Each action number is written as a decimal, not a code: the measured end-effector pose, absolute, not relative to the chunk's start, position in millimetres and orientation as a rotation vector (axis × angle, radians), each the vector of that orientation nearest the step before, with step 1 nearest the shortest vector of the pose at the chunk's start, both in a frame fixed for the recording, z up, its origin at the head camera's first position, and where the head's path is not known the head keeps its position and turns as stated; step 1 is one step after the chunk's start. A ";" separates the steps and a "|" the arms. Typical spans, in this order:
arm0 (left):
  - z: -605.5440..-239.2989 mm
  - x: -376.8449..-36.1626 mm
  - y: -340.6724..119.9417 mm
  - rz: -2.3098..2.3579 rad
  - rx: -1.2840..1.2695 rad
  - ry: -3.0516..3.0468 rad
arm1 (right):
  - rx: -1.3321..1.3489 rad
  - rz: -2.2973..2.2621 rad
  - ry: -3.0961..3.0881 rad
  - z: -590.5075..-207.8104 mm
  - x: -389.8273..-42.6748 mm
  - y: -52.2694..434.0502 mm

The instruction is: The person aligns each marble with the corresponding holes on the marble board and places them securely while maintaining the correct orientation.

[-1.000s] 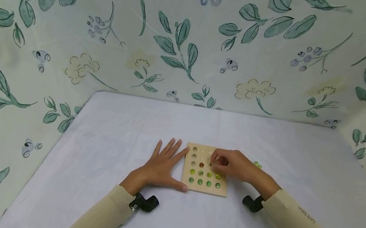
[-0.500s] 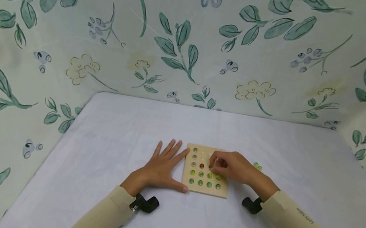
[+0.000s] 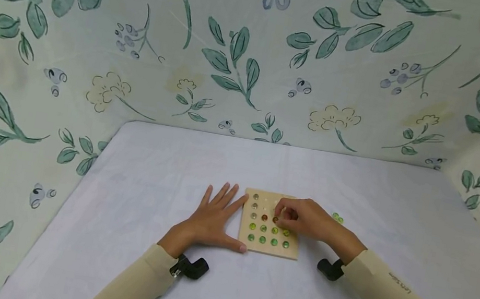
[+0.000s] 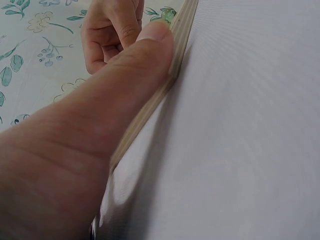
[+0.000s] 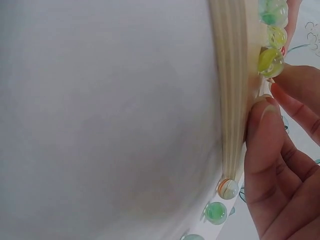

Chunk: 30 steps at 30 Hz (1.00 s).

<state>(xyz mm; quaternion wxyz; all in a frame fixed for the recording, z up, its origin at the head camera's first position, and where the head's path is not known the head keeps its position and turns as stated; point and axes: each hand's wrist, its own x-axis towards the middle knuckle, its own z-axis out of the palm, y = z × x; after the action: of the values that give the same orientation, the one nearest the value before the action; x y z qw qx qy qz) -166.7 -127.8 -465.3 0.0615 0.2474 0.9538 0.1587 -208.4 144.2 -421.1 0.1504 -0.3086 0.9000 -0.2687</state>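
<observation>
A square wooden board (image 3: 266, 249) with rows of dimples lies on the white cloth. Green marbles (image 3: 268, 240) fill its two nearest rows, two orange ones (image 3: 264, 217) sit above them, and clear ones line the left column. My left hand (image 3: 220, 216) lies flat beside the board, its thumb (image 4: 150, 45) pressed against the board's edge (image 4: 181, 35). My right hand (image 3: 300, 218) hovers over the board's right half. Its thumb and fingertips (image 5: 262, 120) are pinched together just above the surface, seemingly on a small pale marble that is mostly hidden.
A few loose green marbles (image 3: 337, 217) lie on the cloth right of the board, also seen as loose marbles (image 5: 224, 200) by the board's edge (image 5: 232, 75). Flowered fabric walls rise behind and at both sides of the table (image 3: 357, 190).
</observation>
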 end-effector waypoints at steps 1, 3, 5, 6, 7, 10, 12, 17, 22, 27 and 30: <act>-465.4 -166.8 -127.8 0.478 0.749 2.885 | -0.885 -0.771 2.586 -421.3 -208.5 144.3; -466.2 -166.9 -127.8 0.481 0.751 2.883 | -0.884 -0.772 2.587 -421.8 -208.4 144.8; -466.9 -166.8 -127.6 0.475 0.751 2.882 | -0.881 -0.778 2.585 -422.0 -208.3 145.1; -467.3 -166.8 -127.6 0.473 0.751 2.883 | -0.877 -0.784 2.583 -422.0 -208.2 145.1; -467.6 -166.7 -127.5 0.477 0.749 2.882 | -0.872 -0.788 2.580 -421.8 -208.1 145.1; -468.2 -166.7 -127.0 0.473 0.745 2.886 | -0.856 -0.798 2.575 -421.5 -208.2 145.3; -468.7 -166.8 -126.7 0.474 0.745 2.889 | -0.836 -0.807 2.569 -421.0 -208.4 145.5; -470.4 -167.4 -126.6 0.469 0.749 2.894 | -0.780 -0.831 2.554 -418.5 -209.5 148.1; -469.5 -167.2 -126.9 0.468 0.737 2.884 | -0.765 -0.830 2.563 -414.9 -211.8 153.9; -468.1 -167.5 -126.9 0.467 0.738 2.891 | -0.776 -0.816 2.596 -411.6 -213.2 161.5; -467.7 -168.1 -126.9 0.463 0.737 2.895 | -0.779 -0.802 2.625 -409.9 -212.9 166.2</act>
<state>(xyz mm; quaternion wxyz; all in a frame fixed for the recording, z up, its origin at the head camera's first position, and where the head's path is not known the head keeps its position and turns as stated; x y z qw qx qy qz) -168.1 -126.9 -467.7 0.0592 0.2433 0.9560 0.1527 -212.9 166.2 -409.9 0.1438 -0.2701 0.9105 -0.2783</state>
